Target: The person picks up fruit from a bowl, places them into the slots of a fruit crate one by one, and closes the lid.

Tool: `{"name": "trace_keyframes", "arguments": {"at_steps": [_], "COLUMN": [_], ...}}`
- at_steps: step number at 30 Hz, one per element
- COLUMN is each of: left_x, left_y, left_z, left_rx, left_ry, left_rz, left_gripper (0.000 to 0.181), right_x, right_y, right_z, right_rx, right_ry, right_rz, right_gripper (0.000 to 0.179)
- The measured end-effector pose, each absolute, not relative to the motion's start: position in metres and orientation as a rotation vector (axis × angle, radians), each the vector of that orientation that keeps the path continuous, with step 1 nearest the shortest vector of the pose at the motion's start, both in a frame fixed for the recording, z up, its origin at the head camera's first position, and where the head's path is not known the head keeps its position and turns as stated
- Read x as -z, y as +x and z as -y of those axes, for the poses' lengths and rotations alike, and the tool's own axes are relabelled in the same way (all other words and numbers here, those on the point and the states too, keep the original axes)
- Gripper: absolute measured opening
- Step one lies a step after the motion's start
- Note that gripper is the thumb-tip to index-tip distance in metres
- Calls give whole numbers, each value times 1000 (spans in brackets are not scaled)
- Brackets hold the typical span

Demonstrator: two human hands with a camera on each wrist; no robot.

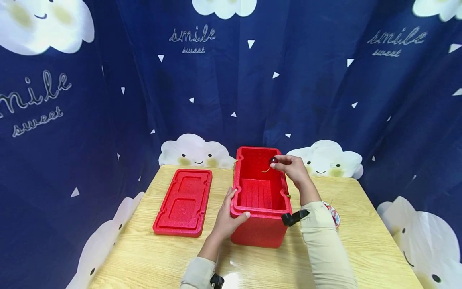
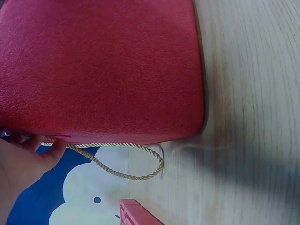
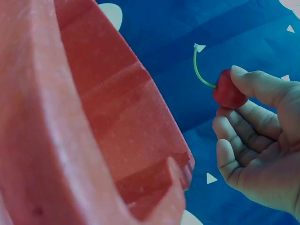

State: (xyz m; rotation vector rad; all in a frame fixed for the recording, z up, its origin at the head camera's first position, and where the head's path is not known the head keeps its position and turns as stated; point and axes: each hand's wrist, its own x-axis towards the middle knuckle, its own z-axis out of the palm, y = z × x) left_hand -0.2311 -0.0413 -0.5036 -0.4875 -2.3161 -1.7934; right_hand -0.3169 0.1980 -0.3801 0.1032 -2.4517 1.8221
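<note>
My right hand (image 1: 297,172) pinches a dark red cherry (image 1: 273,161) by its body between thumb and fingertips, above the right side of an uncovered red foam box (image 1: 256,230). In the right wrist view, the cherry (image 3: 229,90) has a long green stem (image 3: 200,74) curving up to the left, apart from the box wall. My left hand (image 1: 225,220) holds the box at its near left corner, the thumb across the front and the fingers along the left side. A twisted gold cord (image 2: 126,176) loops from that side in the left wrist view.
A red foam lid (image 1: 184,204) lies flat on the wooden table (image 1: 133,257), left of the box. A patterned plate (image 1: 335,216) with something red on it is partly hidden by the right sleeve. A dark blue curtain (image 1: 231,80) with clouds surrounds the table.
</note>
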Motion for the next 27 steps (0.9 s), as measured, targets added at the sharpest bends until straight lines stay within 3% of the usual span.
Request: {"name": "trace_keyframes", "arguments": {"at_steps": [15, 20, 27], "left_x": [505, 483, 502], "left_y": [-232, -221, -231], "left_z": [43, 46, 44], "left_rx": [1918, 1971, 1964], "left_ry": [-474, -495, -484], "left_rz": [2291, 2281, 2260], "left_gripper": [81, 80, 80], "right_x": [389, 394, 394], "right_y": [-330, -337, -344], "right_z": [-178, -171, -166], "right_rx": [-1823, -1790, -1838], "right_ry": [66, 104, 159], "right_rz": [2564, 2593, 2700], "right_gripper": [45, 44, 41]}}
